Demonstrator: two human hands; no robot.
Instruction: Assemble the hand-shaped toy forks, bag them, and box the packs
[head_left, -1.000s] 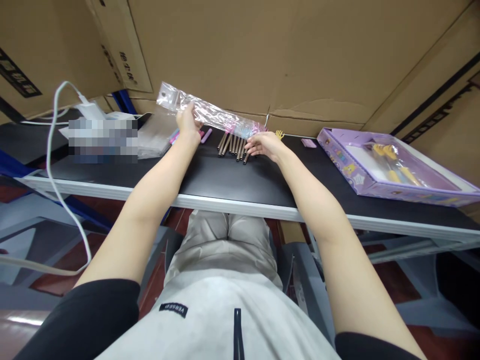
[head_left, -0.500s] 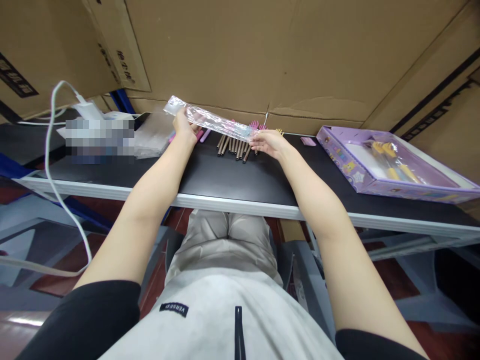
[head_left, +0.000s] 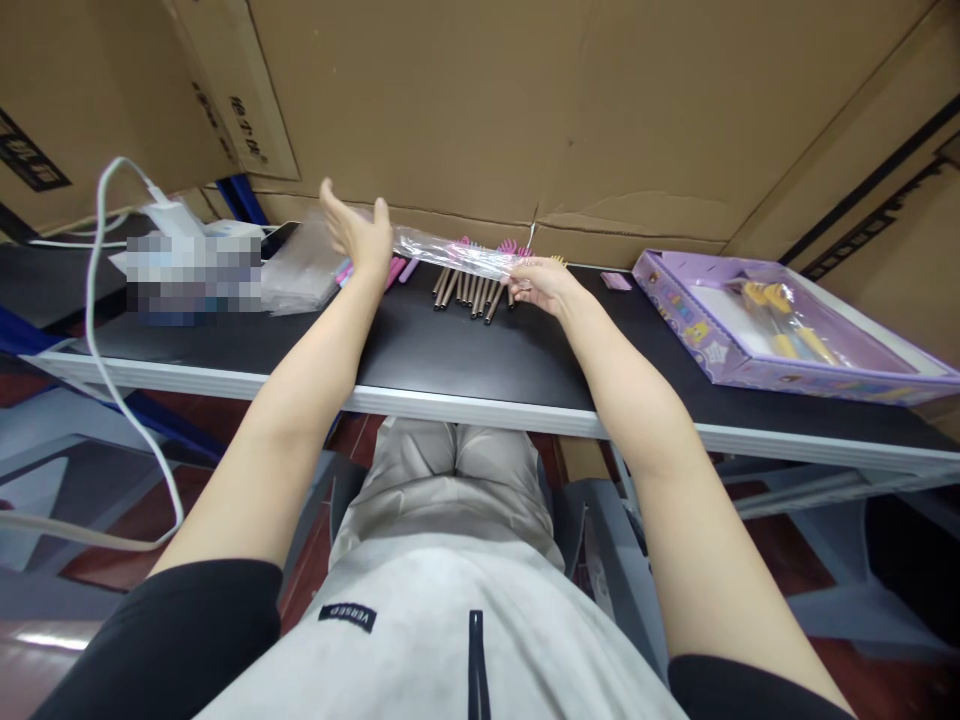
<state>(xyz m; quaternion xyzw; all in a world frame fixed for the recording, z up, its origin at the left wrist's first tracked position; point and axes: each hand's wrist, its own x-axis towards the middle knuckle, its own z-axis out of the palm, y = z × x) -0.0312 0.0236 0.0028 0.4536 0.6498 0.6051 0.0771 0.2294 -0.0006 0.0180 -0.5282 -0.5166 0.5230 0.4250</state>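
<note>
A long clear plastic bag (head_left: 450, 252) is stretched between my hands above the dark tabletop. Its right end is pinched in the fingers of my right hand (head_left: 544, 280). My left hand (head_left: 362, 235) is at the other end, thumb raised and fingers stretched out, covering part of the bag. Whether anything is inside the bag is hard to tell through the glare. Behind and below it lie several back scratchers (head_left: 478, 298) with metal rods and pink or yellow claw heads. Pink and purple handles (head_left: 397, 272) show beside my left wrist.
Left of my hands lies a stack of clear bags (head_left: 300, 275), beside a blurred-out item and a white cable (head_left: 94, 300). A purple box (head_left: 724, 345) with bagged yellow pieces stands on the right. A small pink card (head_left: 616, 282) lies near it. Cardboard (head_left: 570, 120) walls the back.
My left hand has turned, its thumb now up and its fingers spread over the bag's left end. The bag has levelled slightly, while my right hand keeps its pinch.
</note>
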